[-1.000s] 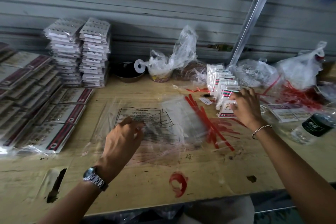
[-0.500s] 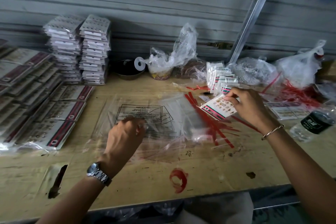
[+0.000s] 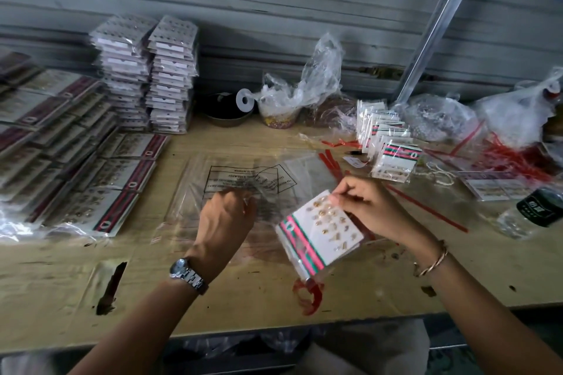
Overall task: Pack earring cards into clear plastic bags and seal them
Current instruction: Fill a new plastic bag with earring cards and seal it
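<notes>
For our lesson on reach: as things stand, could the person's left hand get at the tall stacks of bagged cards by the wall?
Probably yes: only bare bench and the flat clear bag it pinches lie between the left hand and the stacks; it must let go first.

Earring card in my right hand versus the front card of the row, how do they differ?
The held card is pinched in the right hand, off the table; the front row card leans on its row. The held card's striped band points toward you; the front row card's sits at its far edge. Both are white.
</notes>
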A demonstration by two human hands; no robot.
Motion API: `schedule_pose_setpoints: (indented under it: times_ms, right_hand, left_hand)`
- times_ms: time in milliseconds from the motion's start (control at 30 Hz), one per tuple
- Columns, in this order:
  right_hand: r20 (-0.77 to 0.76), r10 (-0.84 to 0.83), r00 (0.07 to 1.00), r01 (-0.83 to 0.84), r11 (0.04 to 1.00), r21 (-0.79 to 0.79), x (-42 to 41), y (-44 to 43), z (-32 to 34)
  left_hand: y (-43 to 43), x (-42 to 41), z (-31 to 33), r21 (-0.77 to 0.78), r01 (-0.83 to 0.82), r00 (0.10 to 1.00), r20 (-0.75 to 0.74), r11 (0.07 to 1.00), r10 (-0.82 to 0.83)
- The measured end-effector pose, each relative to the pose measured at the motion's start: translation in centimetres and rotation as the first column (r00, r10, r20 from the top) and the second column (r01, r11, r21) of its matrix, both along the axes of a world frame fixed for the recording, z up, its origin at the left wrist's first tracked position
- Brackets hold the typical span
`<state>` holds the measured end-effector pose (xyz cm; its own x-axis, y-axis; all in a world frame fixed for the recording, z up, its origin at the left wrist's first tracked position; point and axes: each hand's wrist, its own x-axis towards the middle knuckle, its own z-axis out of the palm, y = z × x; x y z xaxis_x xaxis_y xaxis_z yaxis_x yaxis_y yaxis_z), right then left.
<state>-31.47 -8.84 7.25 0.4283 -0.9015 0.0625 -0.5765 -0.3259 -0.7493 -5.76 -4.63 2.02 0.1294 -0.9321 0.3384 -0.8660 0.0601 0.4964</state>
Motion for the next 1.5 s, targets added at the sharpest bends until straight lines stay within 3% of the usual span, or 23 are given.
schedule_pose_setpoints:
  times_ms: [67,167,267,400,500,667,733,867,1000,1100,1233,1300,1500]
  right_hand:
    - [-0.025,-0.048,0.999,0.052,0.98,0.194,1.0,0.4,-1.8]
    - [0.045,-0.275,0.96,0.247,0.916,0.315,2.7,0.5,-4.7]
    - [0.223,-0.55,0.805,0.421,0.794,0.439,4.3,0.7,-6.6]
    - [0.301,-0.711,0.636,0.553,0.691,0.465,6.4,1.4,-8.4]
    - [0.385,-0.724,0.572,0.541,0.686,0.487,8.1,2.1,-9.4]
    - [0.213,-0.591,0.778,0.579,0.807,0.121,10.1,3.1,-9.7]
    - [0.105,-0.567,0.817,0.571,0.821,0.0,10.4,3.2,-9.7]
    - [-0.171,-0.6,0.782,0.562,0.796,-0.224,10.3,3.1,-9.2]
    - [-0.305,-0.596,0.743,0.494,0.796,-0.351,10.6,3.3,-8.8]
    - [-0.289,-0.575,0.765,0.44,0.795,-0.418,11.0,3.5,-8.8]
    - [-0.071,-0.546,0.835,0.515,0.82,-0.249,10.9,3.3,-8.9]
    - [0.068,-0.57,0.819,0.574,0.808,-0.133,10.6,2.9,-9.3]
    - [0.273,-0.623,0.733,0.587,0.782,0.208,9.6,1.8,-10.4]
  left_hand:
    - [0.0,-0.2,-0.3,-0.004,0.017,1.0,-0.016,1.0,-0.017]
    - [0.1,-0.6,-0.6,-0.027,0.025,1.0,-0.009,0.999,-0.026]
    - [0.3,-1.2,-0.7,-0.09,-0.001,1.0,0.016,0.996,0.003]
    - [0.0,-1.6,-1.5,-0.169,0.074,0.997,0.032,0.983,-0.07]
    - [-0.2,-2.2,-2.6,-0.128,0.163,0.981,-0.086,0.978,-0.175]
    - [0.5,-2.8,-4.3,-0.074,0.291,0.935,-0.187,0.954,-0.3]
    - [0.5,-3.0,-4.3,-0.067,0.29,0.921,-0.252,0.955,-0.298]
    - [0.5,-3.1,-4.7,-0.039,0.248,0.944,-0.214,0.968,-0.25]
    - [0.3,-3.1,-5.3,0.017,0.238,0.96,-0.157,0.971,-0.232]
    - [0.3,-3.4,-5.4,0.05,0.228,0.966,-0.14,0.972,-0.219]
    - [0.4,-3.5,-5.4,0.093,0.248,0.961,-0.148,0.964,-0.233]
    - [0.4,-3.4,-5.4,0.087,0.237,0.965,-0.137,0.968,-0.224]
    - [0.5,-3.4,-5.7,0.071,0.231,0.964,-0.15,0.97,-0.219]
